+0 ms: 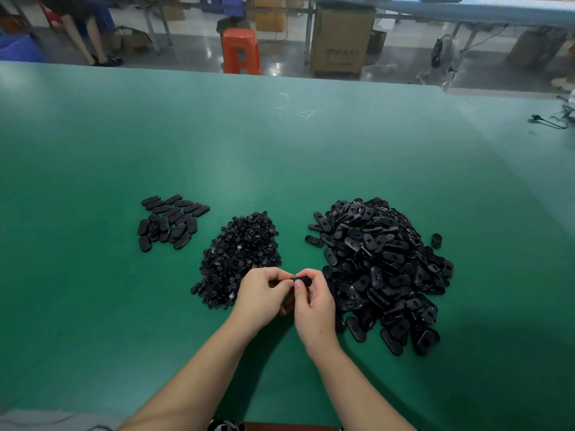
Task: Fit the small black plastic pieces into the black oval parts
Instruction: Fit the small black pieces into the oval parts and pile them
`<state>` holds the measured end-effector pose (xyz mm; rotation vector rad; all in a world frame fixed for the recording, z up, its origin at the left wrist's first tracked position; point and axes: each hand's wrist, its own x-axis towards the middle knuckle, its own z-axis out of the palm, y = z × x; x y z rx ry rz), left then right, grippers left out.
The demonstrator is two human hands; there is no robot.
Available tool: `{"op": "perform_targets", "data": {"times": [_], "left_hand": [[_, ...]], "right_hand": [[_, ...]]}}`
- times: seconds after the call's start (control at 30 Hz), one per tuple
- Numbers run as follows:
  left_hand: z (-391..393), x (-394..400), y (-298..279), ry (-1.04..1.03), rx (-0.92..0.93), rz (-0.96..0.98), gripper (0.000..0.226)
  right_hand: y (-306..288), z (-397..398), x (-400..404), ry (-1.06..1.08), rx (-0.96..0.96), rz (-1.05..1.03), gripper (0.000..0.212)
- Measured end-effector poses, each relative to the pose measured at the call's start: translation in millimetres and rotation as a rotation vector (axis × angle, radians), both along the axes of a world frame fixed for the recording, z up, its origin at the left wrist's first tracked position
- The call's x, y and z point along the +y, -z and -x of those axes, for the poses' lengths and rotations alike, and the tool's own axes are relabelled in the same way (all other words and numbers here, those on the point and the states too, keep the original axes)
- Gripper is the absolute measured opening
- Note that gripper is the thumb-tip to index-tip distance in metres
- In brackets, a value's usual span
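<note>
Oval part (303,280) between both hands' fingertips

Three black heaps (379,265) on table

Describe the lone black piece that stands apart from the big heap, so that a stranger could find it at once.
Start at the green table and find the largest heap of black oval parts, on the right. Just past its far right edge stands one lone black piece, apart from the heap. Unlike the flat ovals, it looks short, round and upright, like a small cylinder.

Three black part piles (379,269); two hands (292,293); one stool (241,51).
</note>
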<state>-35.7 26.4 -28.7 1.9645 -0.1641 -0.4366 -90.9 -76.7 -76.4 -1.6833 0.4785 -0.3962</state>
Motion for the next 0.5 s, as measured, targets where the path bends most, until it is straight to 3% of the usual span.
{"op": "perform_targets", "data": {"times": [0.2, 0.4, 0.5], "left_hand": [[-2, 3, 0, 0.031, -0.055, -0.035, 0.014], [-13, 6, -4, 0.085, -0.3, -0.202, 0.011], [-35, 21, -11, -0.015, -0.328, -0.206, 0.012]], "right_hand": [[-2, 0, 1, -0.016, -0.005, 0.006, 0.02], [-7, 1, 4, -0.003, -0.008, -0.031, 0.023], [-11, 1, 6, -0.012, -0.02, -0.128, 0.024]]}}
